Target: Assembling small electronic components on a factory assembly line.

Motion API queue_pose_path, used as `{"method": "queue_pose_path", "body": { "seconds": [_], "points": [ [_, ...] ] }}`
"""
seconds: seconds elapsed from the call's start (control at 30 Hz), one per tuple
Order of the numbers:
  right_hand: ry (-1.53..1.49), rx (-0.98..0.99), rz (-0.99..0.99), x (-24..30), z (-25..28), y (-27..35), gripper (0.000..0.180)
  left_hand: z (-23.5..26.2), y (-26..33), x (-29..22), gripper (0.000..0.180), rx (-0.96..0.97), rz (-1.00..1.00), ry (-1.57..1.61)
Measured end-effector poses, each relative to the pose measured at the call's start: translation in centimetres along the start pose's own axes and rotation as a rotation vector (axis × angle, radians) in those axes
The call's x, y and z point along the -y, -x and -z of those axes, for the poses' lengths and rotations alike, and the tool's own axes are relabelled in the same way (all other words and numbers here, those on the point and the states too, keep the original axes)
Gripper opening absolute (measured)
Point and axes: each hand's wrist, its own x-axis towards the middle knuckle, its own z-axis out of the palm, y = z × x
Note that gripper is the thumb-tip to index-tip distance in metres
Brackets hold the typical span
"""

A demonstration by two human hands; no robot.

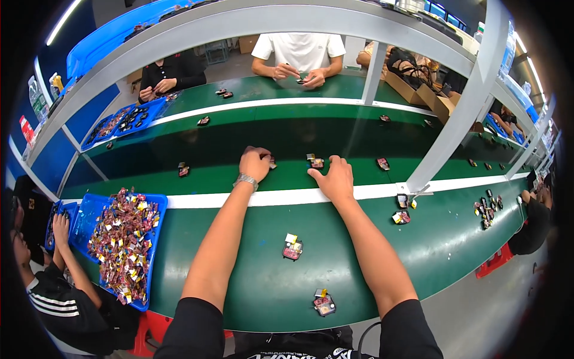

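My left hand (pixel 255 164), with a metal-banded watch (pixel 246 181) at the wrist, reaches over the white rail onto the dark green belt. Its fingers are curled round a small electronic assembly (pixel 272 163), which they partly cover. My right hand (pixel 336 180) rests at the belt's near side, thumb and fingers apart and nothing between them. Just beyond its thumb lies another assembly (pixel 317 163), a black casing with a reddish board and a yellow-white tab. Between my forearms, two similar assemblies, one farther (pixel 292 249) and one nearer (pixel 324 305), lie on the green worktop (pixel 263 287).
At left, a blue tray (pixel 156 239) holds a heap of small reddish boards. More assemblies lie right of my arm, including one (pixel 401 216) and a cluster (pixel 488 209). A grey metal post (pixel 454 113) rises at right. Co-workers sit across and at both sides.
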Motion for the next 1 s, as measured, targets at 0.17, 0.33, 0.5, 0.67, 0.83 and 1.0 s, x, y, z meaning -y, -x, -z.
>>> {"method": "queue_pose_path", "body": {
  "seconds": [0.17,0.33,0.5,0.67,0.83,1.0],
  "points": [
    [0.073,0.005,-0.052,0.0,-1.1,-1.6,0.055,1.3,2.7,-0.8,0.021,-0.199,-0.087,0.038],
    [-0.326,0.030,0.129,-1.0,-0.3,0.2,0.049,6.8,10.7,-3.2,0.020,0.089,0.114,0.305],
    [-0.561,0.444,0.488,5.4,5.5,6.1,0.054,10.2,14.7,-4.3,0.042,0.471,0.392,0.945],
    [-0.528,0.555,0.660,7.5,6.1,8.7,0.052,11.3,16.2,-4.7,0.040,0.720,0.391,1.056],
    [-0.514,0.280,0.497,7.7,5.4,10.5,0.037,11.1,17.1,-5.4,0.041,0.550,0.406,1.098],
    [-0.368,0.097,0.595,8.7,4.9,11.7,0.030,10.4,18.0,-6.1,0.038,0.532,0.362,1.132]
  ]
}}
